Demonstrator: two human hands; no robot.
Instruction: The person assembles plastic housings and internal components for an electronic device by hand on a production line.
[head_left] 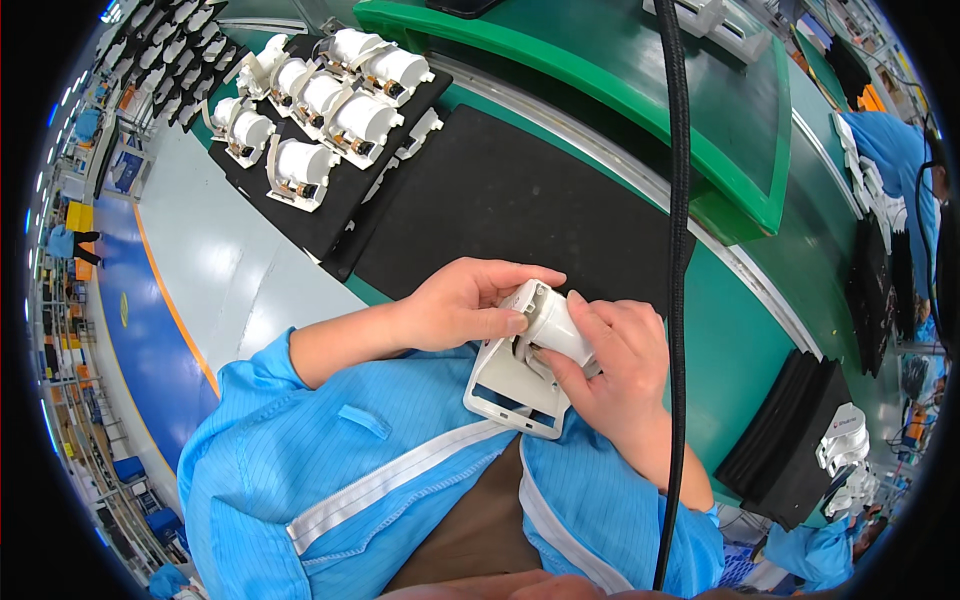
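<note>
Close to my body, both hands grip one white plastic housing with a round cylindrical part and a flat open frame below it. My left hand pinches its upper left edge between thumb and fingers. Wrapped over the cylinder's right side is my right hand, its thumb on the lower part. The frame tilts down toward my blue jacket. What the fingertips press against inside the housing is hidden.
Several similar white assemblies stand on a black tray at the upper left. A black mat covers the bench ahead. A green shelf edge runs behind it. A black cable hangs at right, near stacked black sheets.
</note>
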